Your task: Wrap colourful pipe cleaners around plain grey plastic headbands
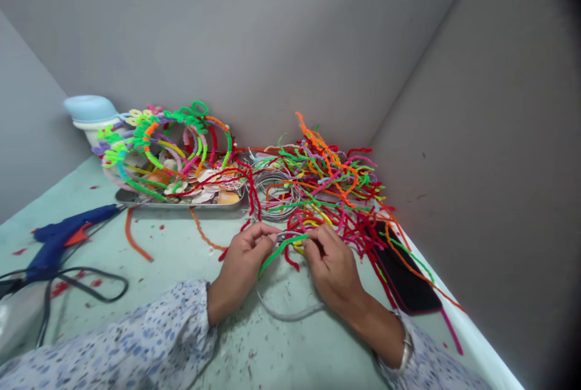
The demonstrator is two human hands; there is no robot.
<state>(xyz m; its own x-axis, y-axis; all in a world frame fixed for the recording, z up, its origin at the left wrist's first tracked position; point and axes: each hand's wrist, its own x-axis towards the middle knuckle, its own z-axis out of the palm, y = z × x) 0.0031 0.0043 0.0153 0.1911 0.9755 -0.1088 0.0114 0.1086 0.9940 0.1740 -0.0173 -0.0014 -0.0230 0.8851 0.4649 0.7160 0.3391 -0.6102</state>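
My left hand (pixel 242 260) pinches a green pipe cleaner (pixel 278 251) against a thin grey hoop (pixel 290 315) that curves down onto the table beneath both hands. My right hand (pixel 331 263) is closed on the same spot from the other side, where the green pipe cleaner meets the hoop, with a bit of yellow pipe cleaner (pixel 299 247) under its fingers. Just behind the hands lies a tangled heap of coloured pipe cleaners (pixel 327 187).
A metal tray (pixel 181 201) holds wrapped hoops and shells at the back left, beside a pale blue container (pixel 91 112). A blue glue gun (pixel 63 238) with black cable lies left. A dark phone (pixel 406 284) lies right. Grey walls enclose the table.
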